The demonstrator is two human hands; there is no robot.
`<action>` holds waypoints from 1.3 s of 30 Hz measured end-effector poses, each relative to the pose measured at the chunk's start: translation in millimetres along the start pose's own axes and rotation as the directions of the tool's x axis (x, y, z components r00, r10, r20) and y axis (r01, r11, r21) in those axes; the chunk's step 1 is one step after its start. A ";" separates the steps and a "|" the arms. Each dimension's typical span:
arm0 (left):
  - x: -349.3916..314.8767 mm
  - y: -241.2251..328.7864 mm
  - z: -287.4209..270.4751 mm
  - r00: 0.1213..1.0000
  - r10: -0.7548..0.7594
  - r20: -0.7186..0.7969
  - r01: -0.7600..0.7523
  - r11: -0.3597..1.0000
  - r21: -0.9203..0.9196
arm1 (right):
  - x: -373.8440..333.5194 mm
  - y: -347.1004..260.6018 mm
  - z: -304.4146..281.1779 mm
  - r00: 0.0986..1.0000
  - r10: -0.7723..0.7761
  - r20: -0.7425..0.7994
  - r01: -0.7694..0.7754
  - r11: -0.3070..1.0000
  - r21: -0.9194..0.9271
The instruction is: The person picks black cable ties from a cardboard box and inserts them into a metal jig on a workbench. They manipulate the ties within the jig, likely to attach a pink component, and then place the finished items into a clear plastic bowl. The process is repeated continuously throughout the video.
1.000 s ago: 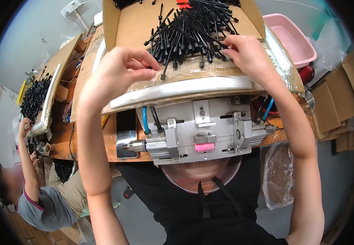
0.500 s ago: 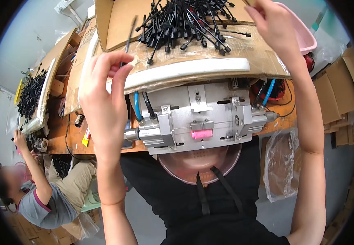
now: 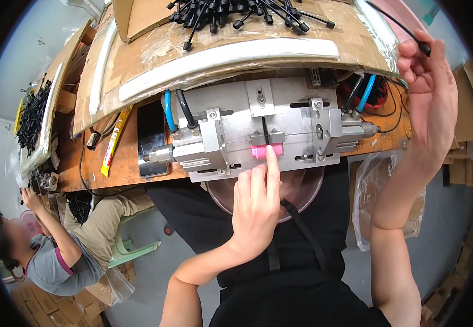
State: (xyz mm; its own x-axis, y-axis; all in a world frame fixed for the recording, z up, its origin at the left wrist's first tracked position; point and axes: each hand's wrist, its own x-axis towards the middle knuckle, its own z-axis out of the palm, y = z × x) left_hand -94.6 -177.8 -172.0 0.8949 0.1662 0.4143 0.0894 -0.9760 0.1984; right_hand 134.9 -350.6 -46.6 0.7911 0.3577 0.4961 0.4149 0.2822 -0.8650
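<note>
My left hand (image 3: 255,204) is over the front of a metal clamping fixture (image 3: 294,117), its index finger stretched out and its thumb hidden. That fingertip touches a pink block (image 3: 259,152) at the lower end of a thin black rod (image 3: 265,128) lying in the small centre holder. At the upper right, my right hand (image 3: 430,92) is raised with its fingers closed on another black rod (image 3: 392,19), by its thicker end; the thin end points up and left. A pile of black rods with thick ends (image 3: 231,13) lies on the cardboard-covered shelf (image 3: 193,60).
Blue and black air hoses (image 3: 169,111) run into the fixture's sides. A phone (image 3: 153,144) and a yellow packet (image 3: 115,143) lie on the wooden table to the left. Below the fixture is a translucent bowl (image 3: 223,192). A co-worker (image 3: 64,256) sits at far left.
My left hand has come from the upper left down to the pink block, where a black rod now lies. My right hand has moved right and down from the pile, now holding a rod.
</note>
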 end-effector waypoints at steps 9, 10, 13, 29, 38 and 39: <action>4.4 -0.8 2.3 0.998 0.016 0.066 -0.018 1.000 0.024 | -31.1 -7.5 19.3 0.988 -0.150 -0.035 0.150 0.989 -0.015; 5.6 -2.1 1.7 0.997 0.035 0.067 -0.038 0.999 0.039 | -34.2 -6.4 22.1 0.985 -0.165 -0.050 0.164 0.986 -0.029; 6.2 -1.6 0.1 0.997 0.035 0.073 -0.035 0.999 0.006 | -47.4 -3.0 29.4 0.977 -0.201 -0.066 0.192 0.974 -0.123; -8.4 -6.0 -40.5 0.988 -0.154 0.000 0.151 0.967 -0.204 | -165.9 66.7 112.6 0.914 0.000 0.407 0.269 0.750 -0.604; -14.1 -10.4 -39.0 0.983 -0.176 0.052 0.183 0.965 -0.186 | -163.1 72.9 122.0 0.913 0.089 0.398 0.195 0.762 -0.617; -14.4 -10.4 -39.2 0.983 -0.176 0.059 0.184 0.964 -0.189 | -163.2 71.4 121.3 0.911 0.106 0.398 0.183 0.762 -0.621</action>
State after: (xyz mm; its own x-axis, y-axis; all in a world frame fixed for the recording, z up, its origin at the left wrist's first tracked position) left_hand -125.6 -164.5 -145.3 0.8893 0.3270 0.3196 0.1684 -0.8840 0.4360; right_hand -19.1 -280.8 -180.3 0.5855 0.7104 0.3905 0.7402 -0.2721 -0.6148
